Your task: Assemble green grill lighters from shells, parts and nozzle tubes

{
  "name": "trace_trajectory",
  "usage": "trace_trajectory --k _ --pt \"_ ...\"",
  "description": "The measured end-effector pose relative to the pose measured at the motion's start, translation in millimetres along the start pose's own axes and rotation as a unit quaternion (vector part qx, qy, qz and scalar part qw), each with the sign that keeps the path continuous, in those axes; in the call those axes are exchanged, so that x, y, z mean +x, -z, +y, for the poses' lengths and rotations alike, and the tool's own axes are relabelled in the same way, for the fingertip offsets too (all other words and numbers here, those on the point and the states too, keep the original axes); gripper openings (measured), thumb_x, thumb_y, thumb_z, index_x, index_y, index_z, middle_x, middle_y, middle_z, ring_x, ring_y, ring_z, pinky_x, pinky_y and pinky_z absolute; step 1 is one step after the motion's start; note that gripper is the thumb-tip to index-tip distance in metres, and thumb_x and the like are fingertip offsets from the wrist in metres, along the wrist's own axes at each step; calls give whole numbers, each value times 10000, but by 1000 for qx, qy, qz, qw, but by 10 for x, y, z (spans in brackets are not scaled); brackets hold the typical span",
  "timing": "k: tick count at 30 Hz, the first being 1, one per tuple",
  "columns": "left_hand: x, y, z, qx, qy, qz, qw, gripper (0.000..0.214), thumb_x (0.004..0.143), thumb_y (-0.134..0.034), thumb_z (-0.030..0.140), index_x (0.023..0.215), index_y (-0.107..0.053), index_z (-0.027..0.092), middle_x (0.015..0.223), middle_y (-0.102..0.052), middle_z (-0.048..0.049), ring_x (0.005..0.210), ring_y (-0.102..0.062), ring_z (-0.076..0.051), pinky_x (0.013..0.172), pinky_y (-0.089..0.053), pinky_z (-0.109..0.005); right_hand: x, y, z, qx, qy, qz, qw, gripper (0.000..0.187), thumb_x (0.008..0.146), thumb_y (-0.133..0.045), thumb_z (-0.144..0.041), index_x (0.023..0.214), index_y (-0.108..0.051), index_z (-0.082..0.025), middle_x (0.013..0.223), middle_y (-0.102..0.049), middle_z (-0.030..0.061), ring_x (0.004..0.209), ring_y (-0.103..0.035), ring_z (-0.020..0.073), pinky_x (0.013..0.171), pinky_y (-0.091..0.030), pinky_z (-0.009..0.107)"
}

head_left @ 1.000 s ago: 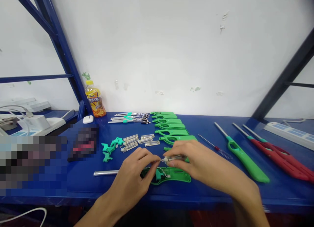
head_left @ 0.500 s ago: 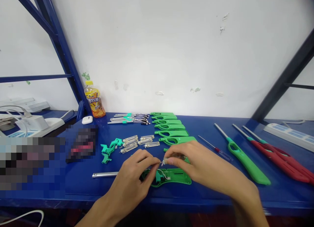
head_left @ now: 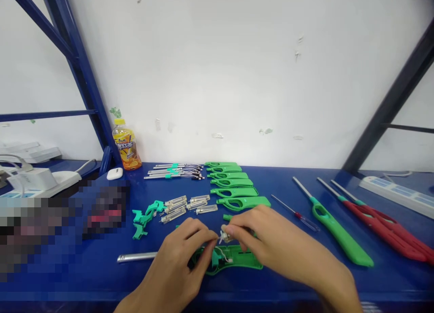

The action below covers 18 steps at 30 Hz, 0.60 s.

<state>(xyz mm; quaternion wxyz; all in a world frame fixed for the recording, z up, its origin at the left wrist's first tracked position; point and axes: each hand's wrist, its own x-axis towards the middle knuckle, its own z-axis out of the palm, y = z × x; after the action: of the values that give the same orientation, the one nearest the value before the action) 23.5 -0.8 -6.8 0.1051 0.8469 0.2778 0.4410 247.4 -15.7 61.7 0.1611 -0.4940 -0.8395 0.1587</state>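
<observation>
My right hand [head_left: 252,231] pinches a clear lighter fuel tank [head_left: 225,235] by its white valve end; most of the tank is hidden behind the fingers. Close to that valve, the thumb and fingertips of my left hand [head_left: 193,249] are pressed together on something too small to make out. Below both hands lies an open green lighter shell [head_left: 244,258], its inside facing up. In it sit a teal trigger [head_left: 216,257] and a thin white wire [head_left: 224,254]. A metal lighter tube [head_left: 137,257] sticks out to the left, partly covered by my left hand.
Behind are teal triggers [head_left: 147,216], several clear tanks [head_left: 175,209], metal tubes with wires [head_left: 172,172] and green shells [head_left: 242,203]. A screwdriver [head_left: 298,215], a green lighter [head_left: 342,234] and red lighters [head_left: 379,218] lie right. A drink bottle [head_left: 127,146] stands back left.
The view has tilted, so the bench sits lower in the picture. The valve end of the tank now shows more plainly beside my left fingertips. Both hands keep their pinch.
</observation>
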Motion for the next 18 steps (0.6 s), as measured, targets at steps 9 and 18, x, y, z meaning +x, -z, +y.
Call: trace_trajectory --k 9,18 --pt "-26 7 -16 -2 3 -17 1000 252 1035 -573 69 1130 -713 255 965 -714 -7 837 -685 -161 735 -541 -268 17 7 -47 -8 7 18 1000 443 1136 -486 -329 717 -576 -219 671 -652 -39 650 -529 143 648 -265 334" --pt "-37 -5 -29 5 4 -18 1000 245 1039 -567 75 1128 -708 254 983 -718 -9 852 -691 -167 751 -546 -280 20 4 -40 -1 12 1 1000 366 1136 -500 -329 875 -744 -249 824 -780 -25 761 -674 163 691 -338 316"
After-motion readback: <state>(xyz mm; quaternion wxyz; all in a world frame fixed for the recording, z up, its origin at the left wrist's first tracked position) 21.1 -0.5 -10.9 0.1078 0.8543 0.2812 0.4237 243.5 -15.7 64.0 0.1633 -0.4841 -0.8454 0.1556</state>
